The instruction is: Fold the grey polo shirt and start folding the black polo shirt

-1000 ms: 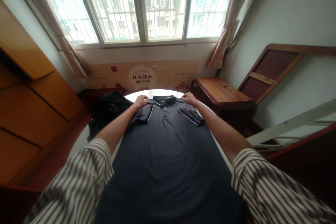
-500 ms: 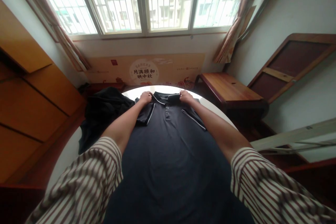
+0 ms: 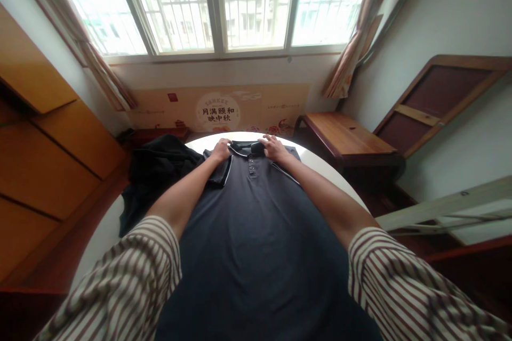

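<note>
A dark polo shirt [image 3: 256, 234] lies front up on the white round table, its hem end toward me and its collar at the far side. Thin white piping edges the collar and sleeves, and a short button placket runs down from the neck. My left hand [image 3: 221, 150] pinches the shirt beside the left end of the collar. At the collar's right side, my right hand [image 3: 274, 148] rests with its fingers bent and spread apart, fingertips touching the collar. Its thumb is hard to make out. My forearms cover parts of both short sleeves.
A heap of black cloth [image 3: 160, 168] lies on the left of the table [image 3: 94, 248]. Beyond the far edge are a printed panel [image 3: 160, 112] and a barred window. To the right stands a low wooden table [image 3: 350, 133]; orange cabinets [image 3: 80, 144] line the left.
My right hand has slid left from the shirt's right shoulder to the collar, and its fingers have loosened and spread. My left hand keeps its pinch in nearly the same place.
</note>
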The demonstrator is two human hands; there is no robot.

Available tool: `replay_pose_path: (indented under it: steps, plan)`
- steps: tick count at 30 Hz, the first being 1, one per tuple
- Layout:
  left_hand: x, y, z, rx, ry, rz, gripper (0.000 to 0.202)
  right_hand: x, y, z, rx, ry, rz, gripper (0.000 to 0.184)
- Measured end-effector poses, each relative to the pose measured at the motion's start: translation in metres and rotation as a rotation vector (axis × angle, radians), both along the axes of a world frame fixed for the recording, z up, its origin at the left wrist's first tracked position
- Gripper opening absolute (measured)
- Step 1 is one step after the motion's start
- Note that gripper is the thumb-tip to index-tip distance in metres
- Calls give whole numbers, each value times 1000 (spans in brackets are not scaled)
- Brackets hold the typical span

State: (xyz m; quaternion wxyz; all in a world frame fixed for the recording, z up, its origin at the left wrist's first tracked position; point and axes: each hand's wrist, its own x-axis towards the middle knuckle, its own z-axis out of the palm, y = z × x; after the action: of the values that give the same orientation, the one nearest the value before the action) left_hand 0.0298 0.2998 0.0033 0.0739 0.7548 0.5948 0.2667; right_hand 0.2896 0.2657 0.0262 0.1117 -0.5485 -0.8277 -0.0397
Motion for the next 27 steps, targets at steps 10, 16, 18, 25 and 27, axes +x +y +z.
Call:
replay_pose_path:
  steps: [10,16,18,25,27]
  plan:
    - [9,-41,6,45,123,-222,51,-23,9,24,-17,-159,210,40]
    - [44,-53,1,97,180,-332,48,-27,2,19,-1,-215,194,31]
    - [58,-53,-2,111,178,-290,41,-24,-3,12,14,-228,172,33]
    - [88,-47,-8,118,233,-241,23,-1,-4,7,44,-283,153,33]
    - [90,-49,-9,116,254,-245,28,6,-1,8,37,-300,132,33]
